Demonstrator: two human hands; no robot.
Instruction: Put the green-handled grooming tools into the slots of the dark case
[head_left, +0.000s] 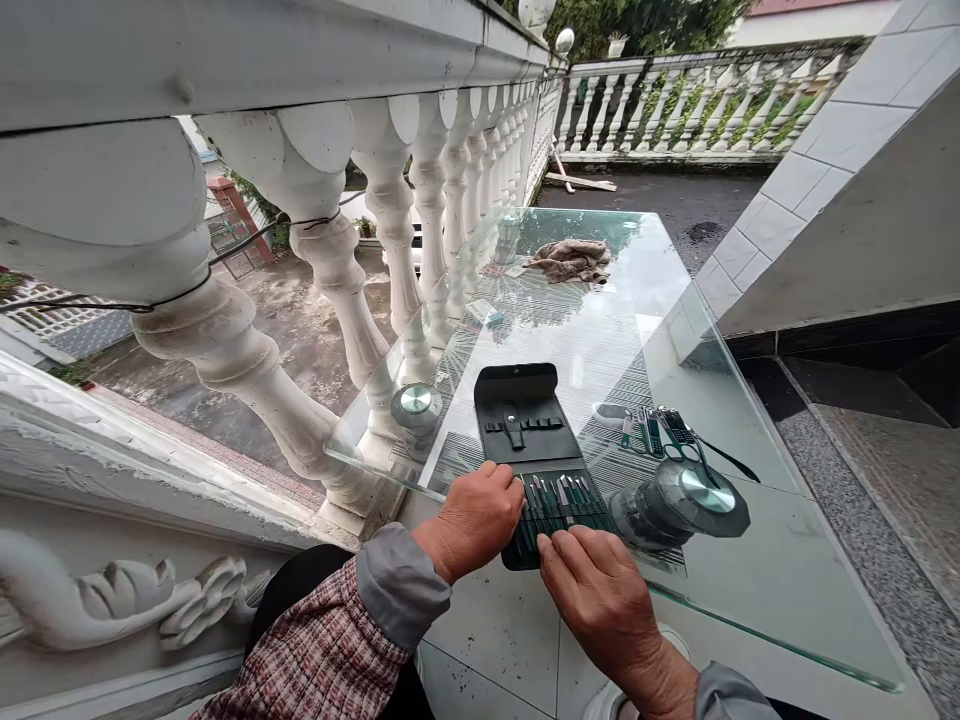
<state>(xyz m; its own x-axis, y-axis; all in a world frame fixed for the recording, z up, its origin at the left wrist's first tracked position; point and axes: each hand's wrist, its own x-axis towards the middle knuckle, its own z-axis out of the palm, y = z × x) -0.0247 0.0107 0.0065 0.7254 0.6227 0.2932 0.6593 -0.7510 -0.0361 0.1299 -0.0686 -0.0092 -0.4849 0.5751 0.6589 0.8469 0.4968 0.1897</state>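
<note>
A black manicure case [529, 420] lies unfolded at the near edge of the glass table. Its upper flap has several elastic loops and a small strap. In its lower part a row of slim metal manicure tools [566, 497] stands in dark green slots. My left hand [480, 515] is closed at the left edge of the lower part, its fingertips pressed together there. My right hand [600, 590] curls over the bottom edge, thumb and fingers closed on the case. Whether either hand also pinches a small tool is hidden.
Nail clippers [651, 428], scissors [681, 452] and other small tools lie right of the case. A crumpled brown cloth [571, 260] and a small box [484, 313] sit farther back on the glass table [750, 530]. A white balustrade [330, 260] borders the left side.
</note>
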